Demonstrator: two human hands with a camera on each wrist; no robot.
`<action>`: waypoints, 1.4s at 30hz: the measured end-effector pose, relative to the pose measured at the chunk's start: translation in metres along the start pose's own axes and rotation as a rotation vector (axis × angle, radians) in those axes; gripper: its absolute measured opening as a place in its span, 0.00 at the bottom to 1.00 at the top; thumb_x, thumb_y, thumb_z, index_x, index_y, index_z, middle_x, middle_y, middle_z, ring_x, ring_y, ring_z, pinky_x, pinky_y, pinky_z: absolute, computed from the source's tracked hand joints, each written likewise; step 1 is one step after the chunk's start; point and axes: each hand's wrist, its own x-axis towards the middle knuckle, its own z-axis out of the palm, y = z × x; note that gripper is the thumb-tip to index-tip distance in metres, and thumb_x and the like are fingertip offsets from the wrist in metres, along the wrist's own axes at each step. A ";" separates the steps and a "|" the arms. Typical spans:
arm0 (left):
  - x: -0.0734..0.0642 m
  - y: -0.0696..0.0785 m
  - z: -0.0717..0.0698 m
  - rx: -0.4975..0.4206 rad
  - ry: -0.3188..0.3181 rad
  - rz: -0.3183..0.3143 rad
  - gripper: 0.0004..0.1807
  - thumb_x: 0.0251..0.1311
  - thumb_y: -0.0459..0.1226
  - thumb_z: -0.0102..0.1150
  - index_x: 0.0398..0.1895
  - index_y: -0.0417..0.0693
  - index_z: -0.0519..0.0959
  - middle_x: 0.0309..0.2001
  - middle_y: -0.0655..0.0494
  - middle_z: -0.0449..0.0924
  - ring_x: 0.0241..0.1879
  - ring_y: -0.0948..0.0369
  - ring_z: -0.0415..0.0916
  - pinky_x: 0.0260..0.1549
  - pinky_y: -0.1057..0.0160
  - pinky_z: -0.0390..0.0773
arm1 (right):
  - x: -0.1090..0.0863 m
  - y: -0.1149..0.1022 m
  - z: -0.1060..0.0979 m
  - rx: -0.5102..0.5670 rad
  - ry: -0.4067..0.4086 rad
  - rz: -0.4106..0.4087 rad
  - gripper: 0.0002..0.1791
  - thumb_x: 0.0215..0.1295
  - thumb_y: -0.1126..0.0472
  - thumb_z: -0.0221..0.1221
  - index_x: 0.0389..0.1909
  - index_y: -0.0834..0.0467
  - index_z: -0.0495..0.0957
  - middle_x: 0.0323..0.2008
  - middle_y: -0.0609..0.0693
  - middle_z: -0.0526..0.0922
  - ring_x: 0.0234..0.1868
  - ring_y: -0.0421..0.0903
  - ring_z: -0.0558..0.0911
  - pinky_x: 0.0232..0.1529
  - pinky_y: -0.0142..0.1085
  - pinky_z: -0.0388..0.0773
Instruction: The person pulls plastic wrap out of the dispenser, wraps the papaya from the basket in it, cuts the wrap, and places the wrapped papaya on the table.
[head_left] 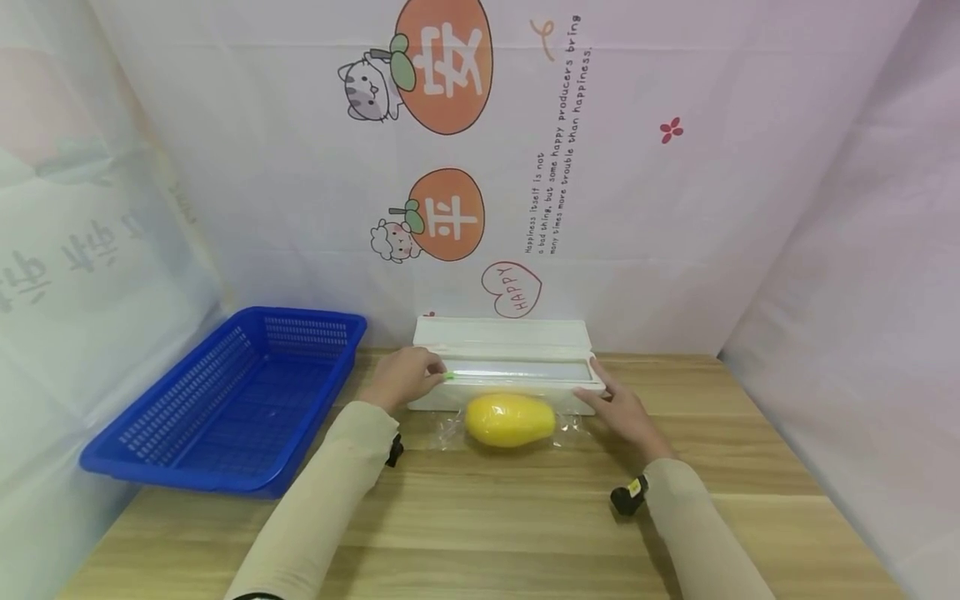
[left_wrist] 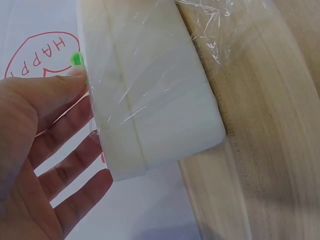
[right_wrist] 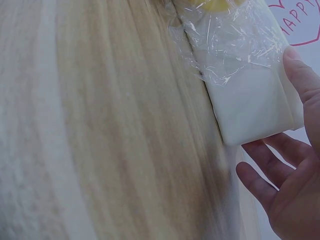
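A long white cling film dispenser box (head_left: 435,400) stands at the back of the table, its lid (head_left: 502,333) raised against the backdrop. At its left end my left hand (head_left: 403,377) pinches a small green slider (left_wrist: 76,59) on the top front edge, the other fingers spread behind the box. My right hand (head_left: 622,412) holds the right end, with the thumb at the front edge and fingers around the end face. Close in front of the box lies a yellow oblong fruit (head_left: 510,421) wrapped in clear film (right_wrist: 225,45), which overlaps the box front in both wrist views.
To the left sits a blue plastic basket (head_left: 202,482) with slotted walls. Behind the box hangs a white printed cloth (head_left: 615,208), and more cloth closes in both sides. The tabletop (head_left: 480,525) is wood-grained.
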 end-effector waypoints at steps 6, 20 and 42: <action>-0.001 -0.005 0.004 -0.003 0.019 -0.023 0.10 0.68 0.50 0.62 0.45 0.61 0.87 0.45 0.65 0.84 0.48 0.59 0.79 0.49 0.46 0.78 | 0.002 0.000 0.000 -0.017 0.005 -0.005 0.47 0.65 0.32 0.57 0.80 0.39 0.47 0.70 0.67 0.65 0.50 0.54 0.79 0.47 0.46 0.78; -0.006 -0.036 0.005 -0.188 0.055 0.057 0.09 0.67 0.40 0.64 0.44 0.47 0.86 0.42 0.55 0.83 0.43 0.58 0.79 0.45 0.56 0.80 | -0.003 -0.002 -0.005 -0.009 0.030 -0.009 0.46 0.67 0.36 0.59 0.80 0.41 0.47 0.65 0.70 0.70 0.49 0.56 0.79 0.44 0.42 0.78; -0.014 -0.056 0.006 -0.349 0.058 0.096 0.05 0.65 0.35 0.65 0.40 0.43 0.85 0.38 0.55 0.79 0.40 0.58 0.77 0.44 0.56 0.80 | 0.001 0.002 0.000 -0.007 0.009 -0.014 0.47 0.67 0.35 0.59 0.80 0.40 0.47 0.63 0.68 0.72 0.42 0.52 0.78 0.37 0.40 0.78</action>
